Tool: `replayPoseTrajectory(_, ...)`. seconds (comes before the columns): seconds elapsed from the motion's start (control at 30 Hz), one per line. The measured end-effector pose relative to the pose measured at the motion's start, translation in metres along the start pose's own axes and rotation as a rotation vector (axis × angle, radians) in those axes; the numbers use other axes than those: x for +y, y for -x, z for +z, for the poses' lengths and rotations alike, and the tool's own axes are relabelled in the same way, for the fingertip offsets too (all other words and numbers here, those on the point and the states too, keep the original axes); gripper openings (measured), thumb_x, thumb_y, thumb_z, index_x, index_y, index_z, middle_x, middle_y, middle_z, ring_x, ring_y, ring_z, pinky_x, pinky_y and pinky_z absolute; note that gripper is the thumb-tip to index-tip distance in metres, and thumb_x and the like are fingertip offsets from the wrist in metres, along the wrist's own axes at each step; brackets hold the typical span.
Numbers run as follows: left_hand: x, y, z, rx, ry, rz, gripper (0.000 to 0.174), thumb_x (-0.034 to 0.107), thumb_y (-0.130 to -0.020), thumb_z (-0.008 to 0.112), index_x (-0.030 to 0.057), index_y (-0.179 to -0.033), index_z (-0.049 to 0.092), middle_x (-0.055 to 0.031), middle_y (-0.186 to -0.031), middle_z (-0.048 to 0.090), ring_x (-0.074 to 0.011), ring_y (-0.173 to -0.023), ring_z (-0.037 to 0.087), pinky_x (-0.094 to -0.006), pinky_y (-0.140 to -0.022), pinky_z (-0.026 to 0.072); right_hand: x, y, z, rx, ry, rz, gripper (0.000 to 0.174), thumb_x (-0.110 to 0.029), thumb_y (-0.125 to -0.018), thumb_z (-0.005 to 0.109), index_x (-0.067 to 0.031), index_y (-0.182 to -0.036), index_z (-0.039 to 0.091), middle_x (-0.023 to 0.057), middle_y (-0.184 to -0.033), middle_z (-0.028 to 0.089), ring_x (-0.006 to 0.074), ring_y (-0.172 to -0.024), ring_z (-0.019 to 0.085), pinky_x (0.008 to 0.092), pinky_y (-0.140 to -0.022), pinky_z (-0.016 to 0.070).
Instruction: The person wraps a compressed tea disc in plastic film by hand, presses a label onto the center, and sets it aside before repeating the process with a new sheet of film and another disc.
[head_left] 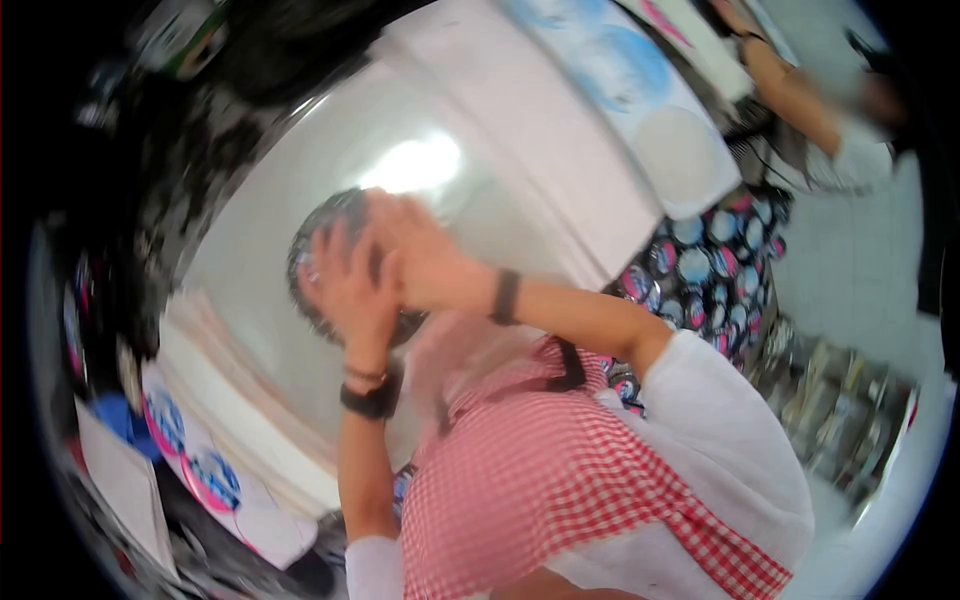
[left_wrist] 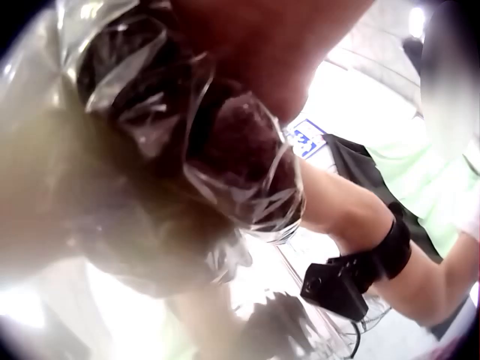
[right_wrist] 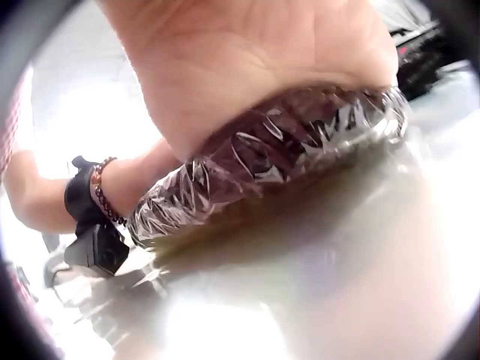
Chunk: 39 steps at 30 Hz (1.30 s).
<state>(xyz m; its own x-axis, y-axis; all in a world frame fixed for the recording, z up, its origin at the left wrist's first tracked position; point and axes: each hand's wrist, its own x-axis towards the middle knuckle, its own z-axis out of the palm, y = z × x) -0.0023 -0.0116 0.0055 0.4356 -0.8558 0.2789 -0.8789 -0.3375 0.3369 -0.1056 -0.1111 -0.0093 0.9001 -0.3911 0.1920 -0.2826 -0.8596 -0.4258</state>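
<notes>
A dark, round mass wrapped in clear plastic film point(head_left: 330, 212) lies on a shiny pale work surface point(head_left: 240, 235). My left hand point(head_left: 352, 285) rests on it with fingers spread. Beside and partly overlapping that one, my right hand point(head_left: 425, 255) lies across the mass, its fingers extended and blurred. From the right wrist, the heel of the right palm point(right_wrist: 262, 60) presses on the crinkled film point(right_wrist: 277, 142). Seen from the left wrist, folds of film point(left_wrist: 247, 165) bulge beneath the hand. What the dark stuff is, I cannot tell.
White folded sheets point(head_left: 520, 120) border the surface on the far right side, with more layers point(head_left: 250, 390) at the near left. A patterned dark cloth point(head_left: 700, 270) hangs at the right. Another person's arm point(head_left: 800, 100) reaches in at upper right. A crate of small packets point(head_left: 840, 410) stands below.
</notes>
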Motion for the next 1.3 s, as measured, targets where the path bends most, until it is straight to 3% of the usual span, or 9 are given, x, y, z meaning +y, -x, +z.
replayPoseTrajectory(0.17,-0.003,-0.001,0.01,0.018,-0.14,0.013,0.022,0.024,-0.092,0.057,0.0188,-0.11,0.067,-0.0052,-0.132,0.054,-0.0267,-0.13,0.041,-0.0525,-0.109,0.0234,0.044,0.01,-0.084,0.005,-0.454,0.148,0.057,-0.022,-0.079,0.06,0.0075,-0.126,0.05,0.0291,-0.13,0.049,0.0407,-0.127,0.042,0.046,-0.108,0.032)
replayPoseTrajectory(0.23,-0.001,0.002,0.01,0.028,-0.136,0.007,0.02,0.022,-0.093,0.055,0.0183,-0.109,0.067,-0.0046,-0.129,0.055,-0.0264,-0.129,0.042,-0.0521,-0.108,0.0248,0.15,0.018,-0.111,0.009,0.295,0.376,0.029,-0.016,-0.078,0.059,0.0006,-0.102,0.06,0.023,-0.113,0.06,0.0387,-0.112,0.053,0.0478,-0.094,0.0425)
replayPoseTrajectory(0.27,0.0,0.001,0.01,0.045,-0.147,0.019,0.019,0.022,-0.093,0.055,0.018,-0.107,0.067,-0.005,-0.127,0.055,-0.0266,-0.128,0.043,-0.0525,-0.108,0.0249,0.188,0.039,-0.119,0.167,0.9,0.423,0.027,-0.01,-0.08,0.056,-0.0038,-0.106,0.059,0.0273,-0.121,0.056,0.0451,-0.121,0.047,0.0554,-0.101,0.0362)
replayPoseTrajectory(0.37,-0.004,0.002,0.013,0.055,-0.146,0.021,0.019,0.023,-0.093,0.055,0.0183,-0.106,0.068,-0.0043,-0.127,0.056,-0.0264,-0.128,0.044,-0.0523,-0.108,0.0251,0.245,0.057,-0.135,0.155,1.262,0.367,0.019,-0.011,-0.082,0.056,-0.0022,-0.098,0.058,0.0342,-0.116,0.057,0.0525,-0.11,0.054,0.0565,-0.089,0.0461)
replayPoseTrajectory(0.57,-0.001,0.002,0.011,0.041,-0.17,0.01,0.022,0.027,-0.097,0.051,0.0204,-0.109,0.067,-0.0029,-0.128,0.056,-0.0245,-0.128,0.045,-0.05,-0.11,0.0224,0.266,0.063,-0.124,0.064,1.252,0.332,0.015,-0.012,-0.077,0.061,-0.0017,-0.088,0.059,0.0356,-0.109,0.059,0.0473,-0.092,0.063,0.0435,-0.068,0.0547)
replayPoseTrajectory(0.77,-0.002,0.003,0.011,0.044,-0.135,-0.01,0.022,0.027,-0.097,0.05,0.0207,-0.11,0.067,-0.0026,-0.128,0.056,-0.0241,-0.128,0.045,-0.0508,-0.109,0.0229,0.271,0.059,-0.119,0.321,1.177,0.321,0.016,-0.011,-0.076,0.06,-0.0009,-0.088,0.061,0.0372,-0.106,0.06,0.0414,-0.081,0.063,0.0458,-0.067,0.053)
replayPoseTrajectory(1.07,-0.003,0.005,0.013,0.077,-0.139,0.002,0.02,0.024,-0.094,0.054,0.0209,-0.109,0.068,-0.0016,-0.127,0.056,-0.0242,-0.128,0.045,-0.0507,-0.109,0.0252,0.264,0.051,-0.12,-0.172,1.293,0.285,0.011,-0.012,-0.079,0.056,-0.0032,-0.078,0.063,0.036,-0.1,0.062,0.0467,-0.082,0.065,0.0461,-0.063,0.0521)
replayPoseTrajectory(1.17,-0.001,0.001,0.011,0.086,-0.119,0.007,0.02,0.024,-0.094,0.054,0.021,-0.109,0.067,-0.0019,-0.126,0.056,-0.0241,-0.127,0.045,-0.0499,-0.109,0.0249,0.259,0.04,-0.164,-0.346,0.682,0.415,0.016,-0.015,-0.079,0.058,-0.0008,-0.084,0.063,0.0339,-0.091,0.062,0.0472,-0.079,0.064,0.0433,-0.067,0.054)
replayPoseTrajectory(1.3,0.003,0.001,0.008,0.085,-0.128,-0.018,0.024,0.027,-0.096,0.052,0.019,-0.116,0.064,-0.0039,-0.125,0.057,-0.0237,-0.124,0.047,-0.0477,-0.109,0.024,0.251,0.065,-0.149,0.156,0.814,0.356,0.015,-0.016,-0.08,0.059,-0.0052,-0.089,0.06,0.0234,-0.09,0.063,0.0359,-0.088,0.063,0.0444,-0.064,0.0524)
